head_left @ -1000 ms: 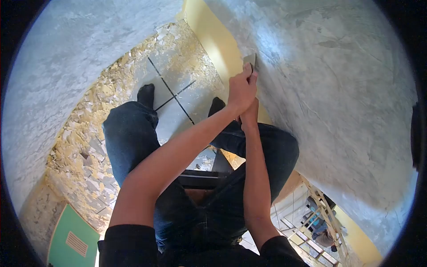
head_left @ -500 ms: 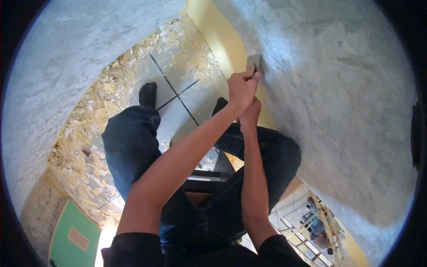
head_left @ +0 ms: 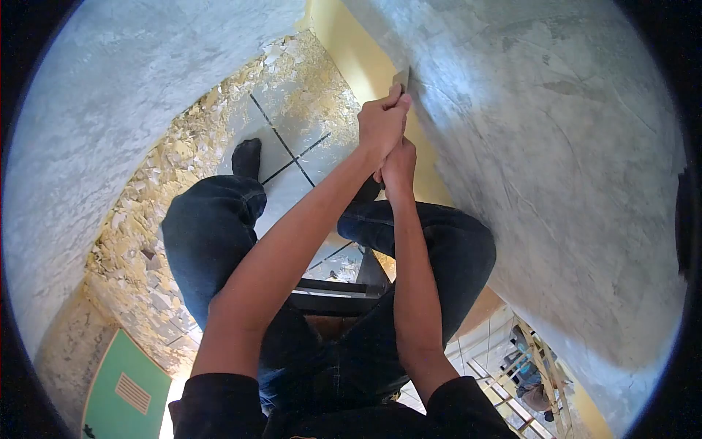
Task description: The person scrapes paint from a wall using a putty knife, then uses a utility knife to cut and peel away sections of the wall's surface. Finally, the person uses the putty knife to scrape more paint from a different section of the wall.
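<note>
With its blade against the wall, a scraper (head_left: 403,76) touches the border between the yellow paint strip (head_left: 374,69) and the grey stripped wall (head_left: 534,146). My left hand (head_left: 382,128) is closed around it just behind the blade. Lower down, my right hand (head_left: 400,164) is wrapped behind the left, where the handle would run. The handle itself is hidden by my fingers.
Paint flakes (head_left: 146,241) litter the tiled floor (head_left: 292,205) along the left wall (head_left: 110,110). My bent knees flank a dark stool (head_left: 329,304). A green door (head_left: 124,384) stands lower left; a wooden ladder (head_left: 504,391) is lower right.
Both hands and the scraper have moved up and left along the wall, following the yellow edge. My grip looks the same.
</note>
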Tool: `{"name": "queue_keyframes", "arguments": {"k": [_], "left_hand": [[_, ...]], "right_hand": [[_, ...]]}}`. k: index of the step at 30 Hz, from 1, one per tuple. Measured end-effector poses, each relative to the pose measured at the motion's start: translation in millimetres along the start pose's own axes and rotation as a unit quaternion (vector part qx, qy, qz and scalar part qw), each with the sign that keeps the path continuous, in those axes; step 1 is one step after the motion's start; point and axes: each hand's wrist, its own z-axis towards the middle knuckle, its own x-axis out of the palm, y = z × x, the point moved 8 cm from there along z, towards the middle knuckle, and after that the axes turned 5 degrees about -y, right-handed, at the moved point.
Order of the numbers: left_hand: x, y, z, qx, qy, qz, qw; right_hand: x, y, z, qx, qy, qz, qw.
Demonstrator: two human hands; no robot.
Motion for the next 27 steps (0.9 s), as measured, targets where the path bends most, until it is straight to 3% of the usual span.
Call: {"name": "queue_keyframes", "arguments": {"k": [5,9,11,14,18,21,24,27], "left_hand": [[6.0,15.7,-22.6,0.07,0.019,0.133,0.989],[9.5,28.2,-27.9,0.051,0.039,0.084,0.994],[4.5,31.2,-28.1,0.025,0.013,0.147,0.989],[8.3,29.1,-24.7,0.034,0.024,0.044,0.998],[7.4,25.7,-19.9,0.055,0.007,0.087,0.995],[9.3,23.3,-17.8,0.086,0.012,0.139,0.987],[6.3,16.2,-14.2,0.147,-0.015,0.192,0.97],[3.2,8.0,-8.3,0.205,-0.048,0.19,0.959]], "right_hand": [[-14.3,-20.6,-30.9,0.024,-0.015,0.095,0.995],[-24.3,-27.1,-36.5,0.036,-0.017,0.101,0.994],[-27.1,-28.3,-32.2,0.038,-0.023,0.064,0.997],[-29.1,-26.9,-20.7,0.011,-0.034,-0.014,0.999],[-22.5,-37.8,-13.3,0.003,-0.029,0.006,1.0],[-22.6,-37.3,-10.8,0.003,-0.051,-0.013,0.999],[-18.2,-44.9,-6.0,0.021,-0.067,0.06,0.996],[-19.8,-37.4,7.2,-0.034,-0.079,-0.049,0.995]]}}
